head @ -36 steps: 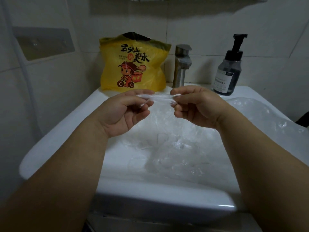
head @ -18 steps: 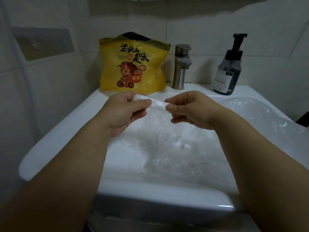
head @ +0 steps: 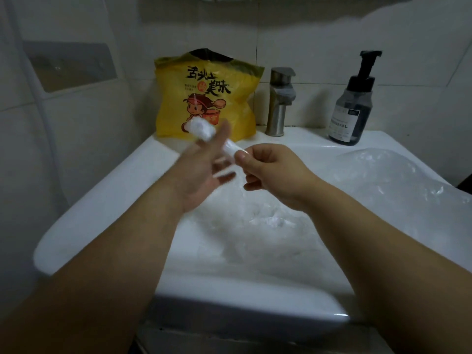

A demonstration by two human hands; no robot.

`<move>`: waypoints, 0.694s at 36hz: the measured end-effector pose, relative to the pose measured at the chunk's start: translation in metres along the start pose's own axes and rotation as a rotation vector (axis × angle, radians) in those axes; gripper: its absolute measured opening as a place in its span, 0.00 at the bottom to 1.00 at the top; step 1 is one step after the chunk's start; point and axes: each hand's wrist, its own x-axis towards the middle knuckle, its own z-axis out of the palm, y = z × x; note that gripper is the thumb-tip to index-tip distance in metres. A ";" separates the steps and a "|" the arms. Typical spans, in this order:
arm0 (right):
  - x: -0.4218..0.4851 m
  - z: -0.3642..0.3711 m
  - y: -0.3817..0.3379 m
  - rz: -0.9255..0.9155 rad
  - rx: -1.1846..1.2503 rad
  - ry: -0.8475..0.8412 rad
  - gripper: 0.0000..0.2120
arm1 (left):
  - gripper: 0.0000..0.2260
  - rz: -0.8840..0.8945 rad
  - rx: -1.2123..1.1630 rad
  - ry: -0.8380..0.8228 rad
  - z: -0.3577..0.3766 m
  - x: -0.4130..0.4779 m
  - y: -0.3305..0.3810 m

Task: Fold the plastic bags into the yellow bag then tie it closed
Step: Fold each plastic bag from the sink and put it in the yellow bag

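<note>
The yellow bag (head: 207, 94), printed with a cartoon figure and black characters, stands open-topped at the back left of the sink against the tiled wall. A clear plastic bag, twisted into a thin white strip (head: 204, 129), is wound around the fingertips of my left hand (head: 201, 172), which is blurred with its fingers spread. My right hand (head: 270, 169) pinches the strip's other end between thumb and forefinger. More crumpled clear plastic bags (head: 268, 221) lie in the basin, and another spreads over the right rim (head: 398, 180).
A white ceramic sink (head: 107, 200) fills the middle of the view. A steel tap (head: 279, 103) stands behind the basin. A dark pump bottle (head: 353, 108) sits at the back right. Tiled walls close in on the left and behind.
My left hand has opened and swung up and away, and the twisted strip is now wrapped over its fingertips. My right hand still pinches the other end and has shifted slightly right.
</note>
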 end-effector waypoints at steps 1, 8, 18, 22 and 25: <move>0.000 0.002 0.002 0.001 -0.001 -0.018 0.10 | 0.38 -0.030 0.099 -0.085 0.004 -0.002 -0.004; -0.006 0.008 0.000 -0.054 -0.084 -0.071 0.08 | 0.22 -0.026 0.216 -0.049 0.011 0.002 -0.009; -0.003 0.005 -0.002 0.021 -0.050 -0.048 0.09 | 0.17 0.125 -0.087 0.344 0.004 0.008 0.004; -0.004 0.002 -0.001 0.036 -0.055 -0.056 0.09 | 0.14 0.155 -0.047 0.464 0.000 0.010 0.003; -0.004 0.000 0.001 0.042 -0.091 -0.071 0.10 | 0.16 0.228 0.280 0.587 -0.007 0.009 0.000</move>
